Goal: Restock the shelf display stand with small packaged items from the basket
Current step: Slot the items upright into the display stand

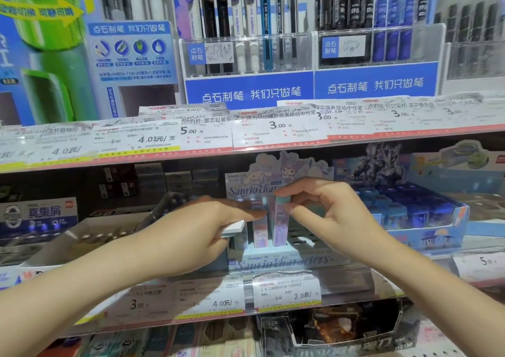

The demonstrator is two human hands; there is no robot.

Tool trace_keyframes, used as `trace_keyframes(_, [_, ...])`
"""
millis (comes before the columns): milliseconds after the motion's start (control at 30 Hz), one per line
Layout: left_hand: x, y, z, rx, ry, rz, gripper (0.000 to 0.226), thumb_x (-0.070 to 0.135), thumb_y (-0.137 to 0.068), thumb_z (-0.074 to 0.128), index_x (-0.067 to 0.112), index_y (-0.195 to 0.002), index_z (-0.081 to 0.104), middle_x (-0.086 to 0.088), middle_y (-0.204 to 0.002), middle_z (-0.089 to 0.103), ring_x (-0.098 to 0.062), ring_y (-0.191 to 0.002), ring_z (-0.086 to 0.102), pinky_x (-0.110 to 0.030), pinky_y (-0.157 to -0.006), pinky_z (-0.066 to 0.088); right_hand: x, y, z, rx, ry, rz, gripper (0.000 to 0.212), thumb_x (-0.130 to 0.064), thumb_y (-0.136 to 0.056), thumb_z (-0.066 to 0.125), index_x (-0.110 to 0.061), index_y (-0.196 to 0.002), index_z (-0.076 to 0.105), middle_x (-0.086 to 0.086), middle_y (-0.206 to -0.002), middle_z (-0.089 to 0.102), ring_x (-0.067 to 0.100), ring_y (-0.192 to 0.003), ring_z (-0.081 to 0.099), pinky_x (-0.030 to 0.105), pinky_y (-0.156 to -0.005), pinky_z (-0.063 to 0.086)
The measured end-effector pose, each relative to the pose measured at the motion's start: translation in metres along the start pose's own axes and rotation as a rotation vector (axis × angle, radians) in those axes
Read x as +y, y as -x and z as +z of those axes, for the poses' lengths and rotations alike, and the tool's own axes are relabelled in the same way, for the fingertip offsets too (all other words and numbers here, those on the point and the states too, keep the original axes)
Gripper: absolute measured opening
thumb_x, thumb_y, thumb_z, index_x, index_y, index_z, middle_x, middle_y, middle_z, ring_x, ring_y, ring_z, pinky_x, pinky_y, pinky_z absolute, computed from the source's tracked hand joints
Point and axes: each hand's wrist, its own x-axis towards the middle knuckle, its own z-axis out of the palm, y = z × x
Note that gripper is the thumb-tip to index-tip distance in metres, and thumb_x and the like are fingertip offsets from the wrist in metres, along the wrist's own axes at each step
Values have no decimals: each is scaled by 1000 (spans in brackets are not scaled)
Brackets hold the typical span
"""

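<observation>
**Restocking in progress at the character-print display stand**

We observe both hands working at the pale blue cardboard display stand printed with cartoon characters (273,261), which sits on the middle shelf between a grey open carton on its left and a blue carton of small blue packs (415,214) on its right.

The right hand (328,214) pinches a slim upright pastel pack with a teal top (280,220) between thumb and forefinger, near its upper end. The pack stands nearly vertical with its foot at or in a slot of the stand; we cannot tell whether it is fully seated. Just beside it, on its left, stands a second pastel pink-and-lilac pack (259,228), already in place.

The left hand (207,228) has its fingers curled around a small white and pale blue flat pack (235,226), which pokes out between fingers and palm, while the fingertips reach towards the tops of the seated packs.

As to progress, we judge the work well short of finished. A few packs stand at the left front of the stand; the slotted grid to the right of them appears vacant. One pack is being placed and at least one more waits in the left hand. The basket named in the task is not in view, so we cannot say how much stock remains.
</observation>
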Motion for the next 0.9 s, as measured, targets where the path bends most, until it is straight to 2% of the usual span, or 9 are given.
trace_keyframes(100, [4, -3, -4, -28, -13, 10, 63, 0, -83, 42, 42, -130, 47, 23, -44, 49, 5, -48, 46, -10, -44, 31, 3, -2, -1, -30, 19, 3, 38, -3, -84, 59, -41, -87, 61, -9, -93, 70, 5, -87, 65, 21, -82, 52])
trace_keyframes(167, [6, -4, -4, -10, -27, 11, 63, 0, -83, 42, 40, -131, 48, 28, -52, 45, 10, -48, 46, -8, -44, 32, 4, -4, -2, -42, 24, 11, 38, -5, -85, 60, -44, -86, 59, -9, -95, 70, 5, -89, 64, 20, -83, 51])
trace_keyframes(267, [1, -4, -3, 14, -34, 32, 63, 4, -82, 42, 44, -130, 47, 14, -69, 62, -1, -51, 45, -13, -44, 30, 5, -4, -3, -44, 12, 13, 39, -4, -85, 60, -43, -86, 59, -4, -95, 71, 4, -89, 64, 14, -82, 50])
trace_keyframes(433, [-3, -6, -4, 3, -49, 64, 58, 5, -81, 43, 42, -125, 52, 3, -88, 70, -4, -60, 50, -14, -50, 36, 4, -3, -4, -61, 7, -3, 37, -2, -83, 61, -39, -87, 62, -9, -95, 70, 4, -88, 65, 16, -83, 51])
trace_keyframes(533, [-3, -8, -5, -1, -49, 51, 55, 4, -82, 44, 39, -123, 55, 2, -64, 57, -7, -53, 42, -16, -46, 30, 1, -3, -6, -61, 5, -8, 31, -4, -83, 62, -34, -88, 64, -11, -96, 70, 5, -87, 66, 20, -84, 52])
trace_keyframes(633, [-1, -7, -5, -2, -45, 50, 55, 3, -83, 43, 41, -122, 55, 2, -54, 45, -8, -48, 39, -18, -43, 28, 3, -2, -5, -109, 29, 47, 24, -3, -82, 63, -22, -94, 70, -2, -94, 72, 10, -82, 67, 28, -82, 54])
trace_keyframes(700, [-1, -7, -5, 9, -27, 60, 57, 3, -82, 43, 43, -121, 55, 1, -55, 50, -9, -47, 39, -17, -43, 28, 4, 0, -1, -136, 56, 56, 22, -5, -82, 63, -18, -98, 70, -1, -94, 72, 8, -82, 67, 29, -82, 54])
trace_keyframes(800, [-2, -7, -4, 14, -28, 90, 57, 3, -81, 43, 42, -121, 56, -6, -66, 62, -10, -50, 38, -18, -45, 27, 6, 4, 3, -99, 64, 23, 26, -5, -83, 59, -20, -100, 71, -12, -99, 68, 2, -92, 63, 21, -85, 51])
trace_keyframes(900, [-4, -7, -2, -2, -40, 81, 58, 4, -82, 42, 44, -122, 53, -7, -69, 62, -12, -49, 36, -22, -48, 28, 10, 7, 5, -80, 119, 5, 35, -6, -77, 50, -27, -95, 72, -22, -110, 52, 2, -100, 54, 15, -78, 46])
